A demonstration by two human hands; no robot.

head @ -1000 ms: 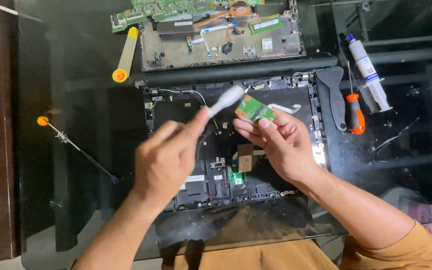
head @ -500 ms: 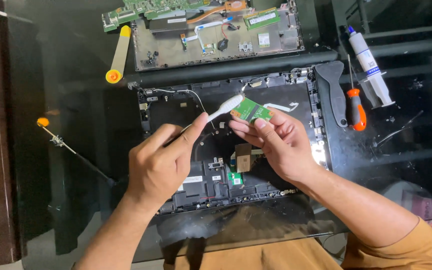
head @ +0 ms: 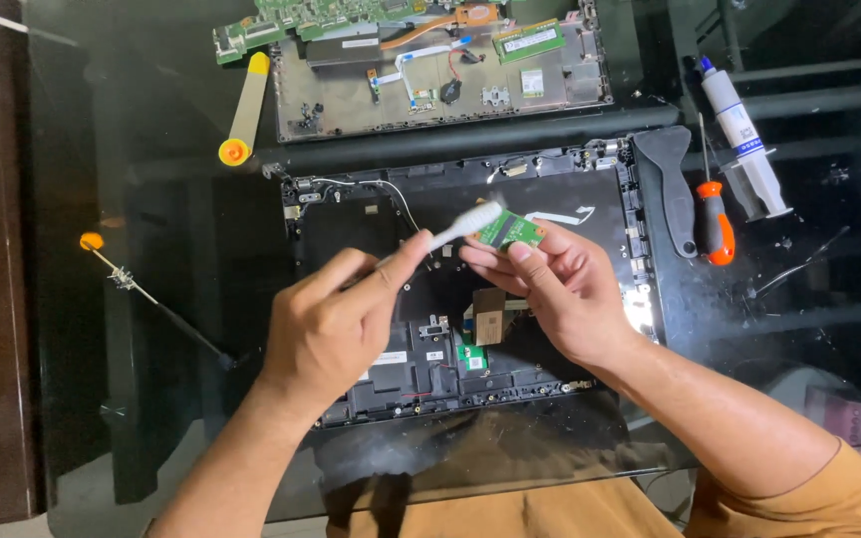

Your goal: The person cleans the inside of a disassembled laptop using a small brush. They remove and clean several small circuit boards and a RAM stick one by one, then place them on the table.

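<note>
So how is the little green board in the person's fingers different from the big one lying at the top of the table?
The small green board is a short strip; the large circuit board is long and carries many parts. The small one is pinched in the right hand above the open laptop base, with the left hand holding a white brush at it; the large one lies untouched. Both are green.

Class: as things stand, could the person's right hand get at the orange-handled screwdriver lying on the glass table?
Probably not straight away: the right hand is holding a small green circuit board. The orange-handled screwdriver lies uncovered just beyond it.
</note>
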